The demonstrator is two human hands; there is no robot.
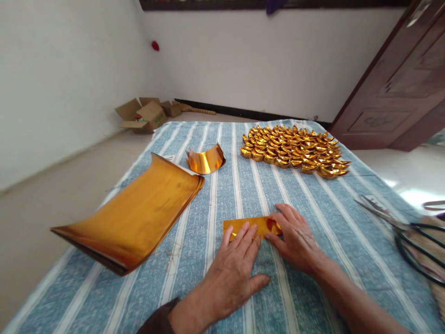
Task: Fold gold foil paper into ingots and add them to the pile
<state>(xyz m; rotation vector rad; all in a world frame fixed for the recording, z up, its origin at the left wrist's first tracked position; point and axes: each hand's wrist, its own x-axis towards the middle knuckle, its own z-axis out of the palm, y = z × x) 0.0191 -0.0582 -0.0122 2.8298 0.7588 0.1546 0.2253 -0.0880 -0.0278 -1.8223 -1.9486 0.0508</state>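
A small strip of shiny gold foil paper (262, 226) lies crosswise in front of me on the striped cloth. My left hand (232, 266) rests flat on its left part, fingers stretched out and thumb apart. At the strip's right end, my right hand (295, 237) pinches the paper between thumb and fingers, where it curls up. Beyond it stand rows of several folded gold paper ingots (292, 150). To the left lies a thick stack of large gold foil sheets (139, 213), with a smaller curved stack of gold strips (206, 160) behind it.
Scissors with black handles (399, 225) lie at the right edge of the blue and white striped cloth (187, 297). Open cardboard boxes (146, 116) sit on the floor at the far left. A brown door (389, 88) stands at the right.
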